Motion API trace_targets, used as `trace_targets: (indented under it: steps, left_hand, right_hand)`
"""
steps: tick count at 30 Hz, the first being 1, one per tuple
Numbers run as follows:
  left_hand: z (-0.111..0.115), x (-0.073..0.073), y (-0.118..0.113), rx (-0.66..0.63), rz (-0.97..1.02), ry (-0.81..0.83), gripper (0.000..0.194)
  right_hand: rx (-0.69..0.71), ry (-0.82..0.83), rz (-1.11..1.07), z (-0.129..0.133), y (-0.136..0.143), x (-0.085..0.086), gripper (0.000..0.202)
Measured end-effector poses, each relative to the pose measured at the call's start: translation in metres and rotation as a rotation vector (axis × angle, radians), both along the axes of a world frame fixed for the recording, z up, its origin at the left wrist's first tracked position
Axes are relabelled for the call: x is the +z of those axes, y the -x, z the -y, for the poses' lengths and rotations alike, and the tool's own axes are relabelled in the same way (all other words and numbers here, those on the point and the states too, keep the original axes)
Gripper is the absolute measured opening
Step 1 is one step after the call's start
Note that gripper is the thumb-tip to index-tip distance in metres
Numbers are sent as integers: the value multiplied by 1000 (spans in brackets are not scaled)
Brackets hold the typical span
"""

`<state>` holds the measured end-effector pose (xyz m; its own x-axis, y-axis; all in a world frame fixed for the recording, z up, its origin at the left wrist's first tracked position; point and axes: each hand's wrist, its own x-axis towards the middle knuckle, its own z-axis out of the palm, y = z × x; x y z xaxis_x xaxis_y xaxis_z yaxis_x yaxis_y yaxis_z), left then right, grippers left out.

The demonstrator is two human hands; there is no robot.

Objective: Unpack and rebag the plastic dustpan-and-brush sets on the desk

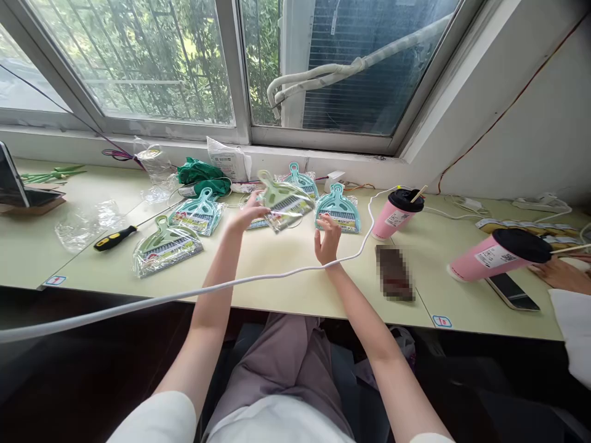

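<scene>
My left hand (249, 213) grips a green mini dustpan and brush set (287, 205) in clear plastic, raised and tilted over the table. My right hand (328, 239) has its fingers apart at the lower left edge of a blue dustpan and brush set (339, 208); whether they touch is unclear. Another blue set (301, 179) lies behind, partly covered by the raised green one. To the left of my left arm rest a wrapped blue set (197, 212) and a wrapped green set (167, 247).
A screwdriver (115, 238) and crumpled plastic (88, 225) lie at left. A white cable (295, 271) crosses before my arms. Pink cups (392, 215), a blurred dark object (394, 272) and a phone (512, 291) stand or lie at right, near another person's hand (561, 274).
</scene>
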<state>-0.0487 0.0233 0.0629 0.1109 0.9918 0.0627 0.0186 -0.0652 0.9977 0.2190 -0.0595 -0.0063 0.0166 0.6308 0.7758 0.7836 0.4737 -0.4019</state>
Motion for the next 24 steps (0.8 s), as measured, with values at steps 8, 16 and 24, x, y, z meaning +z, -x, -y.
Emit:
trace_targets:
  steps: [8, 16, 24]
  left_hand:
    - [19, -57, -49, -379, -72, 128, 61]
    - [12, -72, -50, -266, -83, 44, 53]
    - [7, -75, -55, -251, -52, 41, 52]
  right_hand:
    - [207, 375, 301, 6, 2, -1, 29]
    - [166, 474, 306, 5, 14, -8, 19]
    - [186, 526, 350, 9, 18, -5, 5]
